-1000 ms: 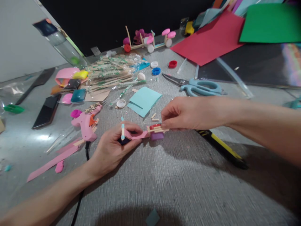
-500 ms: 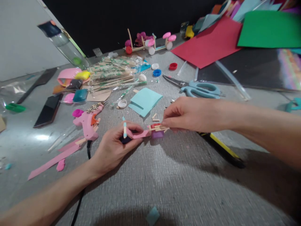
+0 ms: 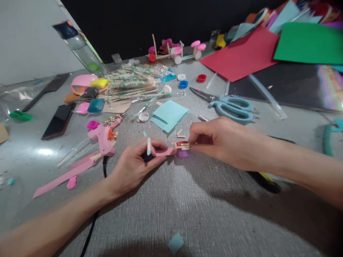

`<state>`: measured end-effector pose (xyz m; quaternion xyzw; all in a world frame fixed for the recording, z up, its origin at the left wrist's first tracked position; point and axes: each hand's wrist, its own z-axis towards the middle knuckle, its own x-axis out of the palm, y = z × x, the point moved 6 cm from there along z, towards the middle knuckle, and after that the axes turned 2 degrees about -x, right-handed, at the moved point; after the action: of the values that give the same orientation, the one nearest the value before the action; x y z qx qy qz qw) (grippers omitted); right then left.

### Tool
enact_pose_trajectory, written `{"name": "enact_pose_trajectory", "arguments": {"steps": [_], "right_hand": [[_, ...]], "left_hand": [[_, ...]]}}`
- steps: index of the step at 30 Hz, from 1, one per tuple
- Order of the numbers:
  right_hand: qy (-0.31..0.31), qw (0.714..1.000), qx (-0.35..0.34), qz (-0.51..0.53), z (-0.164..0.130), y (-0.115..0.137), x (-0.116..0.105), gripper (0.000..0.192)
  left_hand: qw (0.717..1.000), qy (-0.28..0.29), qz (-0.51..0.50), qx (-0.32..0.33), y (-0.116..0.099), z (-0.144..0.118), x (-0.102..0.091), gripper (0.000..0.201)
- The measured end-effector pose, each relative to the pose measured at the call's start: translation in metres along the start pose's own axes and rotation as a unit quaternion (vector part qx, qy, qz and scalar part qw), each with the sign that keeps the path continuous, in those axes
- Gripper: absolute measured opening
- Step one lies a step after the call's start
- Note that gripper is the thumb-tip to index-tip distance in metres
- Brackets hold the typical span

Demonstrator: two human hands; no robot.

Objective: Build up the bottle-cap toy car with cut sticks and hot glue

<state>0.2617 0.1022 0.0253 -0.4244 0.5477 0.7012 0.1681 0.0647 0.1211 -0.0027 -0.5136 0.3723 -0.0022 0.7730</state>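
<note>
Left hand point(image 3: 134, 164), at centre frame, pinches the near end of a small pink craft piece point(image 3: 162, 152) along with a pale blue stick point(image 3: 148, 145) standing roughly upright. Right hand point(image 3: 222, 141) grips thin wooden sticks point(image 3: 183, 145) laid over a purple cap point(image 3: 183, 154) (a red cap shows just above). That pink piece runs left to right across the frame. Left of it on the grey counter point(image 3: 187, 207) lies a pink glue gun point(image 3: 103, 134); blue scissors point(image 3: 230, 105) lie upper right.
</note>
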Motion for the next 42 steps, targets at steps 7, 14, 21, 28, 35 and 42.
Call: {"name": "enact_pose_trajectory", "arguments": {"steps": [7,14,21,28,35,42], "right_hand": [[0.005,0.999,0.016,-0.031,0.002,0.002,0.002,0.015],[0.011,0.998,-0.001,-0.062,0.004,0.011,0.001,0.015],[0.019,0.998,0.001,-0.057,0.003,0.011,0.001,0.015],[0.022,0.998,-0.007,-0.056,0.001,0.01,0.001,0.012],[0.026,0.998,-0.008,-0.063,0.0,0.012,0.003,0.012],[0.015,0.997,-0.014,-0.069,-0.002,0.016,0.002,0.014]], "left_hand": [[1.0,0.007,-0.003,0.003,0.001,-0.002,-0.001,0.005],[1.0,0.015,0.002,0.009,0.002,-0.001,0.001,0.002],[1.0,0.004,0.017,0.015,-0.001,-0.001,-0.002,0.01],[0.997,-0.059,0.057,0.011,-0.013,0.001,-0.014,0.033],[0.996,-0.03,0.086,-0.008,-0.017,0.006,-0.01,0.033],[0.95,-0.081,0.267,0.142,-0.051,0.002,-0.017,0.034]]}}
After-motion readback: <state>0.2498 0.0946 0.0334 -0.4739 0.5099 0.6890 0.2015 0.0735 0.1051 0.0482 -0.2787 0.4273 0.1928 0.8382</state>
